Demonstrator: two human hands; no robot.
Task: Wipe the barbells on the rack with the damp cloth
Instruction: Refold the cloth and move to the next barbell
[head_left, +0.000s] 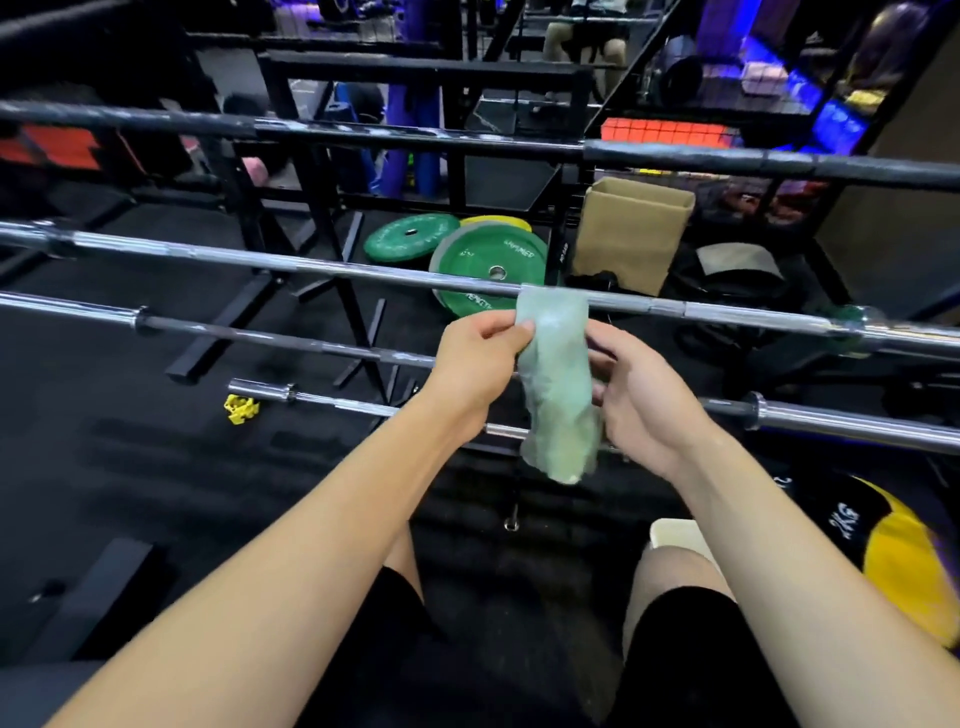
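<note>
I'm in a gym. Barbells (363, 270) lie across a black steel rack (426, 73) in front of me, green weight plates (488, 270) lean on the dark rubber floor (130, 415) beyond, and a yellow-and-black medicine ball (893, 551) marked in kilograms sits by my right leg.

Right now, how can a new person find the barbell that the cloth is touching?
Look at the rack of level barbells before the person. The cloth hangs between the left hand and right hand; its top edge meets one chrome barbell. This one crosses in front of the green plates.
</note>
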